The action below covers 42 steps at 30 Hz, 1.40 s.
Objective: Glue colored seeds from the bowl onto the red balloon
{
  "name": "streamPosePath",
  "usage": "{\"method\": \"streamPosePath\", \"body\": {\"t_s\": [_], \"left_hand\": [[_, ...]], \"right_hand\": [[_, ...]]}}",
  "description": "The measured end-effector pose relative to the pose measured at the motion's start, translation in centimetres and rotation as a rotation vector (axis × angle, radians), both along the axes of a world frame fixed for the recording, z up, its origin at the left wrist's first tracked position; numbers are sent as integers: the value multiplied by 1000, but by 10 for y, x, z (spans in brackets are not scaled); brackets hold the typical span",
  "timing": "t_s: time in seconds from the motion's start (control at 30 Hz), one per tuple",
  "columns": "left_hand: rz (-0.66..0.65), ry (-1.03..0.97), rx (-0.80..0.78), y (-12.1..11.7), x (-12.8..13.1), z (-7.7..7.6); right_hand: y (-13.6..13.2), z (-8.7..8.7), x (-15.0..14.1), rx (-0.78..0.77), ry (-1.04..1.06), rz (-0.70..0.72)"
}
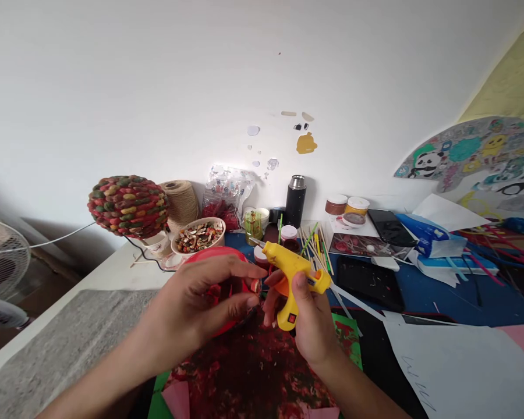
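My left hand [196, 308] pinches a small red-and-white piece [255, 286], probably a nut shell, between thumb and fingertips. My right hand [317, 320] is wrapped around a yellow hot glue gun [290, 265], its nozzle pointing up and to the left, above the pinched piece. Behind my left hand is a red bowl [218, 252], mostly hidden by the fingers. Further back, an oval bowl [222, 240] holds many painted shell pieces. A ball covered with red, green and yellow pieces [128, 206] stands at the left. Below my hands lies a paint-stained red-and-green sheet [248, 372].
Along the wall stand a twine spool [180, 203], a plastic bag [227, 192], a black flask [296, 203] and paint jars [336, 203]. Sticks [317, 247], a black phone [369, 282] and papers [458, 361] lie to the right. A fan [2, 256] is at far left.
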<state>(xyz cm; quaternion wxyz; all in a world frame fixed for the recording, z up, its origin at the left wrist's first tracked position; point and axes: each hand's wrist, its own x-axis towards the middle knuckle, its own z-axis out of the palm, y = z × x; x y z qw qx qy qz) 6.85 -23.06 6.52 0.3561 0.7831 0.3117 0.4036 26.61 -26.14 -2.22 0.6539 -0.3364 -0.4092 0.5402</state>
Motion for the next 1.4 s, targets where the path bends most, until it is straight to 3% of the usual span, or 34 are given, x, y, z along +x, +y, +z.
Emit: {"method": "streamPosePath", "body": {"t_s": [0.13,0.33,0.5,0.63,1.07,1.27,1.4], "left_hand": [[-92,147,138,-4,5,-5],[-88,196,190,-4,9,-15],[-74,212,202,-4,8,-14],[-98,229,176,-3,8,-16],[-151,207,120,1,4,-9],[-115,191,185,-8,-3,-22],[-84,203,260,-16,-5,-25]], "right_hand": [[-2,-1,-5,-36,13,-32],[-3,-3,-4,-51,-20,-90],[-3,4,-4,-55,-51,-52],[-2,6,-4,-57,-61,-99],[-3,-3,-6,-78,-101,-30],[-6,-1,-12,-44,-131,-78],[-9,0,-12,-54,-118,-27]]}}
